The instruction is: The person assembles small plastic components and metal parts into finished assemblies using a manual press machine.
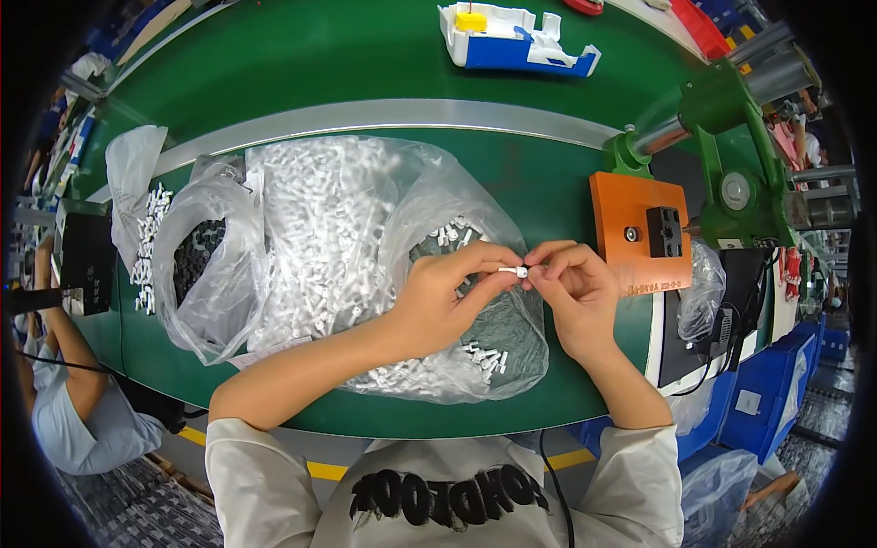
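Above the right part of a large clear plastic bag (320, 219), my two hands meet fingertip to fingertip. Between thumb and forefinger, my left hand (448, 297) pinches a small white plastic part (519, 271) with a rounded head. My right hand (580, 288) has its thumb and forefinger closed at the head end of that same part. Whether a second tiny piece is in the right fingers is hidden. Many similar white parts fill the bag, and a few lie loose at its open mouth (484, 356).
An orange plate with a black block (665, 233) sits under a green hand press (735, 183) on the right. A clear bag of dark pieces (196, 256) and a pile of white parts (149, 247) lie left. A blue-white plastic housing (525, 50) rests at the back. Another person (78, 393) sits left.
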